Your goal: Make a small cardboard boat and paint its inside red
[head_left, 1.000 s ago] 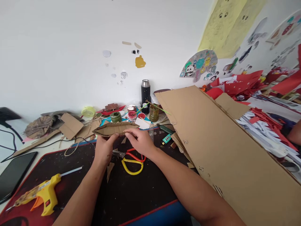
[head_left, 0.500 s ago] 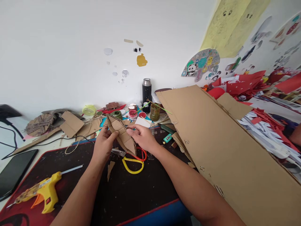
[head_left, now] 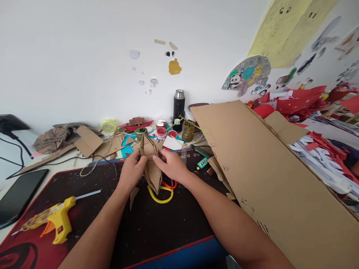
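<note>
Glue gun (head_left: 53, 222): lay on the dark mat (head_left: 112, 224), left.
Flask (head_left: 178, 106): stood by the wall.
Cardboard sheet (head_left: 269, 179): leaned right.

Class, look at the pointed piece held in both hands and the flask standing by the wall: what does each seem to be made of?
The pointed piece, held by the left hand and right hand, looks like corrugated cardboard: matte brown, with rough cut edges. The flask looks like metal, with a dark coated body and a shiny silver cap, though coated plastic can't be ruled out.
</note>
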A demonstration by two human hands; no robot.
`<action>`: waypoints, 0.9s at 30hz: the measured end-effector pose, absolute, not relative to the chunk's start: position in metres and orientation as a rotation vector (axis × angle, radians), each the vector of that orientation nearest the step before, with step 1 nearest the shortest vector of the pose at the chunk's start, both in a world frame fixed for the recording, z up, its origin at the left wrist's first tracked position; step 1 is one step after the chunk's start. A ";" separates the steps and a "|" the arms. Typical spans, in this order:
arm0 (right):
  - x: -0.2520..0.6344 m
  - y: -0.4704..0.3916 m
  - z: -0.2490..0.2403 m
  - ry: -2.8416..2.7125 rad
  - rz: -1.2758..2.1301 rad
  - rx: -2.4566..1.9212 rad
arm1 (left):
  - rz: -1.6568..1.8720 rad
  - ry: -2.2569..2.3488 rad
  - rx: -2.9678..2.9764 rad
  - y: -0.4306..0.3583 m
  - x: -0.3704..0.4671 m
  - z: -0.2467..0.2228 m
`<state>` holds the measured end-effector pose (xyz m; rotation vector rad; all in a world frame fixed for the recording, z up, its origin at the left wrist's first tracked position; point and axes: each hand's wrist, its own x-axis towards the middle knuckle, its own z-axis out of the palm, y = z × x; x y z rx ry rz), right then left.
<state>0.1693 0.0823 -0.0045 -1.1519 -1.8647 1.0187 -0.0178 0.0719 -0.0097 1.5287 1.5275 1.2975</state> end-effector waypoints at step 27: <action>0.173 0.092 -0.010 -1.707 1.034 -1.275 | 1.137 1.266 1.549 0.069 -0.007 -0.013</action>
